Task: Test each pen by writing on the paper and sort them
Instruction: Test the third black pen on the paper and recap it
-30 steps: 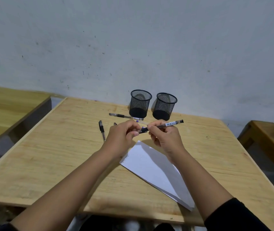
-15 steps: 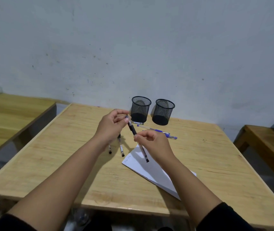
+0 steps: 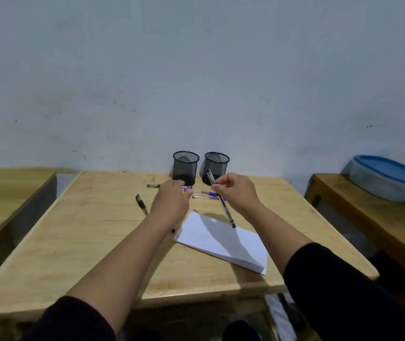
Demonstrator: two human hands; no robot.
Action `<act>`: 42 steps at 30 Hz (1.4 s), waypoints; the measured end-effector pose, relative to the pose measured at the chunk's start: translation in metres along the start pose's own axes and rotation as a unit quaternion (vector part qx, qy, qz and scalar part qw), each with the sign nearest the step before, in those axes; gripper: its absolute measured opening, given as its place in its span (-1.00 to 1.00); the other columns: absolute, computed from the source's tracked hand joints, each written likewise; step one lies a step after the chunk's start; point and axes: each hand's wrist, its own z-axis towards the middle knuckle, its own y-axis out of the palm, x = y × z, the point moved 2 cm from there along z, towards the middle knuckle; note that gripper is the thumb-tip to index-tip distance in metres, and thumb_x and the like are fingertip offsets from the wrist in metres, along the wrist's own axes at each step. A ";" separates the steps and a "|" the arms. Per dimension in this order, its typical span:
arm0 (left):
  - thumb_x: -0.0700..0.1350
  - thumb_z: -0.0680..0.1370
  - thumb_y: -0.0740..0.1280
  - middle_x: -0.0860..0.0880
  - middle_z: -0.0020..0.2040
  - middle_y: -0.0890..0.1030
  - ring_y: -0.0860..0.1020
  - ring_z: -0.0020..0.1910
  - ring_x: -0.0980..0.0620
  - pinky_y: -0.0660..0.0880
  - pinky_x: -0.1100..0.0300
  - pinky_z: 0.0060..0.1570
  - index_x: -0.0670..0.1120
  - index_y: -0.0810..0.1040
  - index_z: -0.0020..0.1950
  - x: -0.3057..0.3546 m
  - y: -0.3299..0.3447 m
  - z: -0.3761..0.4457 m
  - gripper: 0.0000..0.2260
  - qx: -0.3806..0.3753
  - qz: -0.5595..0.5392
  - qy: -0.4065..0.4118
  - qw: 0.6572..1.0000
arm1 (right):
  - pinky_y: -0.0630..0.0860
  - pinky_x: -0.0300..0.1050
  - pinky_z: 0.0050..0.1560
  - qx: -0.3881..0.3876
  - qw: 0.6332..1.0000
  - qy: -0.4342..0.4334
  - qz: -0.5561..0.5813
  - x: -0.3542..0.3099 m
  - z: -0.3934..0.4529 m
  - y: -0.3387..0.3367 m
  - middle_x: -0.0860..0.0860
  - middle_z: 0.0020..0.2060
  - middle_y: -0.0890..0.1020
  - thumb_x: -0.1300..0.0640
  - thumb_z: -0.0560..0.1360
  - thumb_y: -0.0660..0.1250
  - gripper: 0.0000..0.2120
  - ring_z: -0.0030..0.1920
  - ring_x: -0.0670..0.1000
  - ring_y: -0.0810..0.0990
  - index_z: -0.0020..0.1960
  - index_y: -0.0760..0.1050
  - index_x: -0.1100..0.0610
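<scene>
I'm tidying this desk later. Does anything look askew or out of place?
Only the paper, which lies skewed to the table edge, and loose pens scattered before the two mesh cups. Nothing looks spilled or damaged.

wall (image 3: 196, 70): pale grey, scuffed | wooden table (image 3: 78, 232) centre | wooden benches left (image 3: 4, 193), right (image 3: 359, 212)

Two mesh cups (image 3: 186, 166) (image 3: 217, 167) are standing at the far table edge. At least five pens are showing: one held (image 3: 226, 209), one black (image 3: 141, 207), one far left (image 3: 154, 186), two blue (image 3: 205, 197) (image 3: 210, 193). One paper sheet (image 3: 223, 242) is lying near.
</scene>
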 end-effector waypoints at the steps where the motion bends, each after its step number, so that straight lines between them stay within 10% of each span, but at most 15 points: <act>1: 0.01 0.59 0.17 -0.15 0.36 0.40 0.31 0.37 -0.11 0.31 0.03 0.29 -0.17 0.35 0.37 0.006 0.002 -0.001 -0.60 -0.006 0.013 0.010 1.000 | 0.42 -0.23 -0.19 0.014 1.000 0.004 -0.014 0.000 -0.001 -0.007 -0.03 -0.31 0.60 0.16 0.40 0.42 -0.96 -0.28 -0.08 0.53 -0.15 0.60 0.10; 11: 0.00 0.62 0.08 -0.19 0.29 0.41 0.34 0.32 -0.12 0.32 0.06 0.24 -0.23 0.31 0.33 0.100 0.033 -0.012 -0.62 -0.059 0.091 0.173 0.979 | 0.36 -0.25 -0.12 0.149 0.977 0.079 -0.129 0.027 -0.032 -0.099 0.08 -0.07 0.69 0.14 0.43 0.37 -0.82 0.01 0.04 0.61 0.00 0.61 0.16; 25: 0.06 0.61 0.07 -0.20 0.30 0.42 0.36 0.30 -0.14 0.35 0.05 0.27 -0.19 0.33 0.35 0.223 0.154 -0.116 -0.58 -0.129 0.068 0.304 0.941 | 0.42 -0.22 -0.22 0.258 0.932 0.219 -0.125 0.127 -0.165 -0.235 -0.02 -0.18 0.62 0.09 0.43 0.42 -0.86 -0.13 -0.04 0.59 -0.03 0.58 0.08; 38: -0.03 0.60 0.12 -0.19 0.27 0.46 0.44 0.24 -0.14 0.40 0.03 0.26 -0.19 0.36 0.32 0.228 0.246 -0.153 -0.64 -0.085 0.127 0.304 0.940 | 0.46 -0.06 -0.08 0.230 0.913 0.324 -0.088 0.280 -0.266 -0.281 0.00 -0.33 0.58 0.11 0.44 0.40 -0.93 -0.18 0.03 0.54 -0.13 0.56 0.11; 42: -0.02 0.61 0.10 -0.18 0.30 0.45 0.44 0.26 -0.13 0.40 0.03 0.28 -0.16 0.34 0.35 0.227 0.251 -0.154 -0.64 -0.071 0.152 0.305 0.937 | 0.45 0.00 0.23 0.082 0.911 0.356 -0.192 0.303 -0.270 -0.276 0.11 0.14 0.60 -0.01 0.53 0.28 -0.63 0.18 0.13 0.53 0.26 0.49 0.16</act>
